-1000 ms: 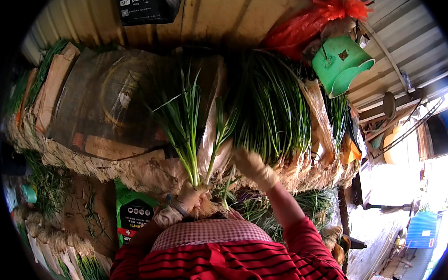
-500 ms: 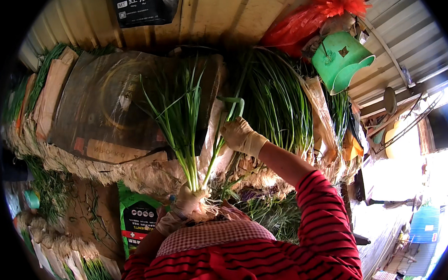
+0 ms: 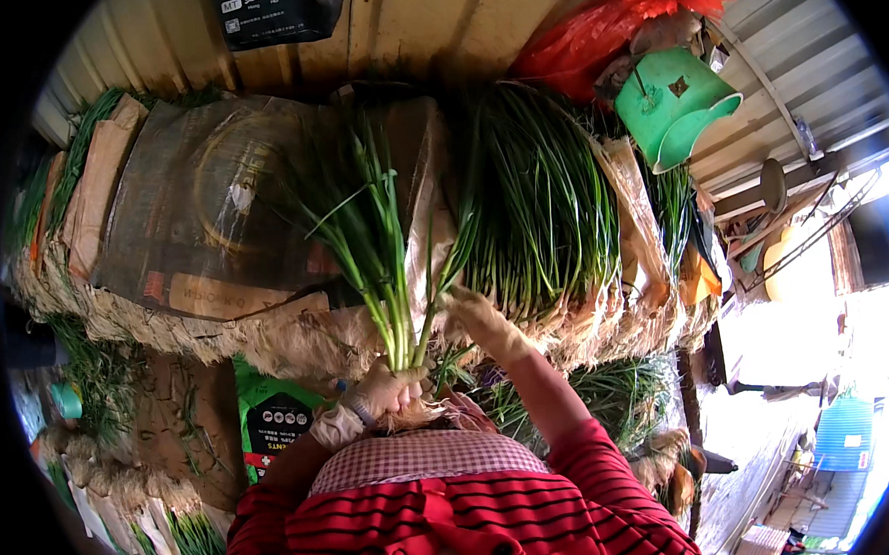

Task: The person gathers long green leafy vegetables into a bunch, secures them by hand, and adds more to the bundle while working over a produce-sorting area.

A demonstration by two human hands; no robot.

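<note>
From afar, I hold the spring onions point(image 3: 395, 319) in front of the dark sheet point(image 3: 188, 204), left hand point(image 3: 382, 394) closed near their roots, apparently keeping them together; right hand point(image 3: 481, 325) half-curled beside them, its grip unclear.

Tan ribbed wall point(image 3: 434, 30) along top. Grey ribbed panelling point(image 3: 822, 72) upper right, beam point(image 3: 822, 173) along its lower edge. Brown floor patch point(image 3: 157, 394) lower left. Right side open, strong light, pale ground point(image 3: 754, 428) there partly overexposed.
</note>
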